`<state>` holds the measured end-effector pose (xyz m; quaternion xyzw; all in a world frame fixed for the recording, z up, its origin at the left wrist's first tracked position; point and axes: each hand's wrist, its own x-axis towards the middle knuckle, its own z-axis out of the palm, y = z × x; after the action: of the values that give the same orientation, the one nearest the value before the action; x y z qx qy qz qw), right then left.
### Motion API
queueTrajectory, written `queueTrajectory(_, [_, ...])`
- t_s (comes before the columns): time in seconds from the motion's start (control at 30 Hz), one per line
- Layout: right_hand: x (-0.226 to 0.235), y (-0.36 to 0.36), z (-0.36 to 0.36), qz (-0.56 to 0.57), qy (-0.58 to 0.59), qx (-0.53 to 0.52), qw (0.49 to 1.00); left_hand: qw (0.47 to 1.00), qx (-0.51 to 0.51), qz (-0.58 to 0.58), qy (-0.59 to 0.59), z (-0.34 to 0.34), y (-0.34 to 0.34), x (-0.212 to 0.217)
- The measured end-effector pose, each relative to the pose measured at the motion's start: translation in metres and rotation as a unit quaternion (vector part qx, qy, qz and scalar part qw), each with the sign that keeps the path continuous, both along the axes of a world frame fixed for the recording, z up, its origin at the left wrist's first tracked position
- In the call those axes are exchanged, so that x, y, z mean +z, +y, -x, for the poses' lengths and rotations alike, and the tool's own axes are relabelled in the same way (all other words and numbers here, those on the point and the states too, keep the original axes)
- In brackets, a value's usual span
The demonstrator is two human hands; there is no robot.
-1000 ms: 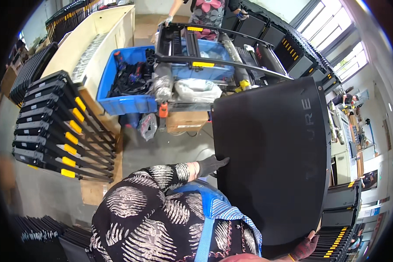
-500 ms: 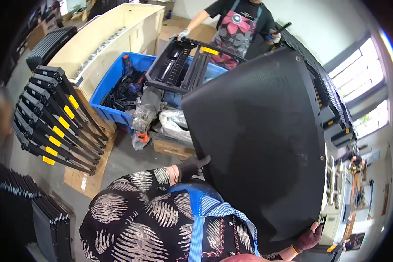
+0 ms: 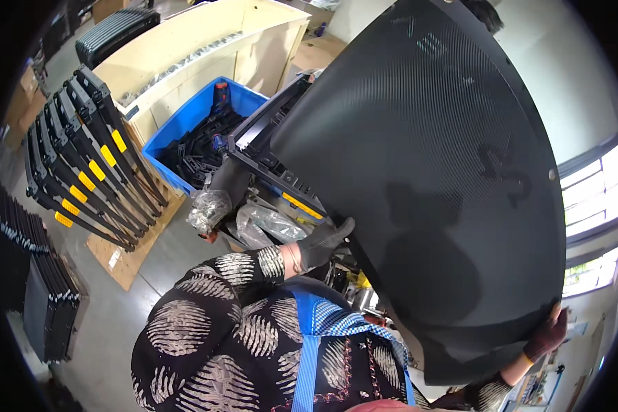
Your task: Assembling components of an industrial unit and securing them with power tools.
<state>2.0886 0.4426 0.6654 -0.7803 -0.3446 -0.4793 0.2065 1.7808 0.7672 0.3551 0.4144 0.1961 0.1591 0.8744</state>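
Observation:
A large, black flexible sheet [image 3: 432, 178] with metal eyelets along its edge fills the right half of the view, held up and bowed. At its lower left edge my gloved left hand [image 3: 326, 244] is closed on it, thumb on the near face. My right hand [image 3: 548, 335], in a dark red glove, grips the sheet's lower right edge. Left of the sheet lies a black frame [image 3: 281, 180] with a yellow label, partly covered by it. The sheet hides most of the co-worker beyond; only dark hair shows at its top.
A blue bin [image 3: 159, 159] of black parts stands by a long wooden crate [image 3: 271, 51]. Several black folded frames [image 3: 82, 151] with yellow labels lean on a board at left. Black panels [image 3: 48, 302] stand stacked on the floor. A plastic-wrapped roll [image 3: 213, 206] juts out beside the black frame.
The sheet has been raised and swung up to the right, now covering the co-worker. Both my hands have moved with it, the right one upward. The black frame is lower and nearer.

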Motion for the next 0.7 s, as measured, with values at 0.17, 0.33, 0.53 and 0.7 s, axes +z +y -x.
queueTrajectory(0.17, [0.027, 0.097, -0.135, 0.11, 0.185, 0.011, 0.976, 0.982, 0.135, 0.133, -0.018, -0.042, -0.008, 0.002])
queueTrajectory(0.33, [0.003, 0.203, -0.215, 0.159, 0.167, 0.054, 0.971, 0.979, 0.147, 0.14, 0.027, -0.064, -0.024, 0.014])
queueTrajectory(0.53, [-0.06, 0.296, -0.283, 0.277, 0.214, 0.061, 0.935, 0.978, 0.189, 0.047, 0.072, -0.083, -0.039, -0.034])
queueTrajectory(0.7, [-0.114, 0.331, -0.323, 0.3, 0.239, 0.136, 0.913, 0.977, 0.187, 0.024, 0.099, -0.091, -0.035, -0.021])
